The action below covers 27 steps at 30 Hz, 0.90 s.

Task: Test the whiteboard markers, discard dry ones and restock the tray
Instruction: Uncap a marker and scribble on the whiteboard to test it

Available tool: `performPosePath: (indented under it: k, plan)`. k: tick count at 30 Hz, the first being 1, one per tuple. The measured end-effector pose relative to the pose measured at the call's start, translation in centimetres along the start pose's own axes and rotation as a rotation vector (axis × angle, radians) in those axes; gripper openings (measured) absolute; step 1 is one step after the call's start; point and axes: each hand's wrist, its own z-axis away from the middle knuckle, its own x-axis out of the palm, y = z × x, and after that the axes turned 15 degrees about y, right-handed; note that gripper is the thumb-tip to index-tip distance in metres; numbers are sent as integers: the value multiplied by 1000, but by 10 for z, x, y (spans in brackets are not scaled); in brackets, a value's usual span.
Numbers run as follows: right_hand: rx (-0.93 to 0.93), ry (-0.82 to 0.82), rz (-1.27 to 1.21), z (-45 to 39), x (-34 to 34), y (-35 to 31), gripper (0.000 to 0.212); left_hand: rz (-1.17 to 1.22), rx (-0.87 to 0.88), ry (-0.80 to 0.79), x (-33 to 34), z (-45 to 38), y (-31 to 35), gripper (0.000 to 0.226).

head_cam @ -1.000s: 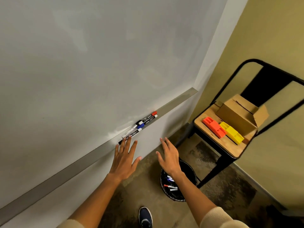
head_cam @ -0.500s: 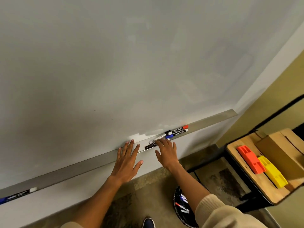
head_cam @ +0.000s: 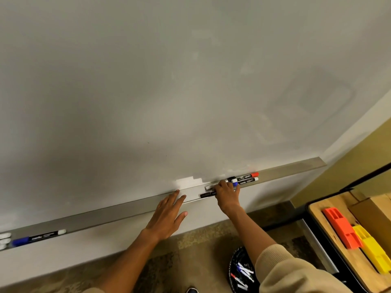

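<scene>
Hands at the marker tray
Right hand curls over the markers on the tray, grasping them; left hand, fingers straight and released, rests on the tray's front.

Head view looks down, seemingly close, at whiteboard.

- you're in what looks like an office or classroom corner: a big wall-mounted whiteboard with a metal tray holding markers
- bare concrete floor and a yellow wall
- a black bin of markers and a wooden-seated metal chair
</scene>
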Motion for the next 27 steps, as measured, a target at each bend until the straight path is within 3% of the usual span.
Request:
performPosePath:
  k: [4,8,13,17,21,25,27]
  plan:
    - [-16,57,-71,3,-5,-5,32,98,-47,-32,-13,0,-5,101]
    - [-53,148,-214,12,-18,-29,25,177,-48,-15,-31,-4,-1,59]
    - [-111,207,-470,24,-54,-63,25,277,-63,196,-58,-13,-5,55]
    - [-207,201,-715,33,-83,-79,21,300,5,365,-79,-20,-16,24]
    - [-17,153,-1066,42,-121,-91,26,375,1,383,-104,-16,-22,4]
    - [226,112,-1552,55,-148,-105,36,461,10,417,-127,-5,-20,6]
    - [308,102,-1656,60,-157,-121,37,447,53,458,-137,-3,-14,10]
